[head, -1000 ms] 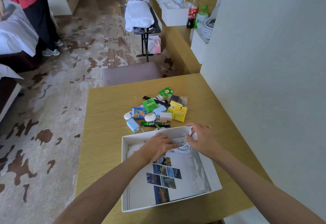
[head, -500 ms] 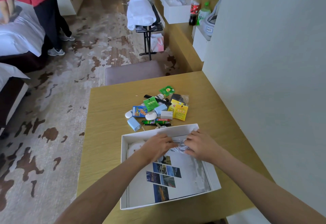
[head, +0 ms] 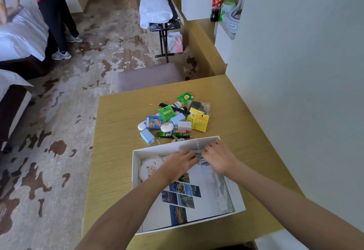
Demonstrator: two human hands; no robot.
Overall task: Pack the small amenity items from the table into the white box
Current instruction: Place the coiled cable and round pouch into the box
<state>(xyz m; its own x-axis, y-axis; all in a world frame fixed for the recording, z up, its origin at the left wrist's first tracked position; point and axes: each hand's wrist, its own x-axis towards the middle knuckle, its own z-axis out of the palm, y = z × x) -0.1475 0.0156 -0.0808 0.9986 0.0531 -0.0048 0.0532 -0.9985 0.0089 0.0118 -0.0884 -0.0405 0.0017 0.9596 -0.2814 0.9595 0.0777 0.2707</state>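
The white box (head: 136, 171) sits open at the near edge of the table (head: 114, 151), closer to the right side. Both hands are inside it, up against its far wall. The left hand (head: 177, 163) and the right hand (head: 218, 159) are nearly touching. Each one has its fingers curled and pinches the same small clear bag (head: 198, 154) between them. What is in the bag is too blurry to tell.

A round white thing (head: 150, 168) with a pink face lies in the far left corner of the box, partly under the left wrist. A sheet with little photos (head: 183, 196) covers the box floor.

Just past the far wall of the box, the other small things lie in a pile in the middle of the table. A green tube (head: 173, 134) is closest to the box, and a light blue box (head: 147, 136) is at the left of the pile. A yellow packet (head: 200, 122) is at the right, and a white block (head: 184, 126) is beside it. A blue and orange packet (head: 154, 122), a green packet (head: 166, 113) and a black comb (head: 173, 107) lie farther back.

A grey stool (head: 147, 76) stands at the far edge of the table. A white wall (head: 295, 72) runs along the right edge.
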